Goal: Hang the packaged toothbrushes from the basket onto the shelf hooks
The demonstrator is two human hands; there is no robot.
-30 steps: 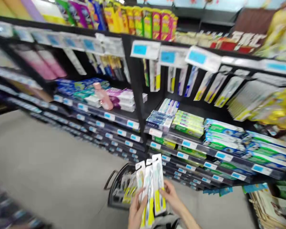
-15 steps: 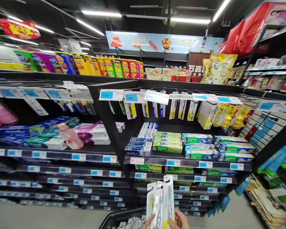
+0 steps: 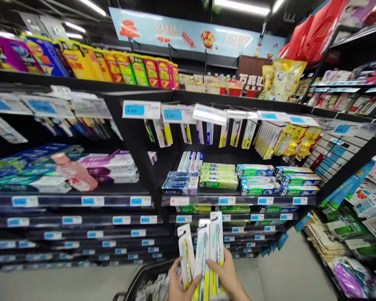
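I am clutching three white-and-yellow carded toothbrush packs, left hand and right hand both curled round them, just above a black basket.

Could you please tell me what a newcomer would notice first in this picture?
First, the three toothbrush packs fanned out at bottom centre, gripped by the left hand and the right hand above a black basket. Behind them, stacked toothpaste boxes fill the middle shelf, and a pale blue banner hangs at the top.
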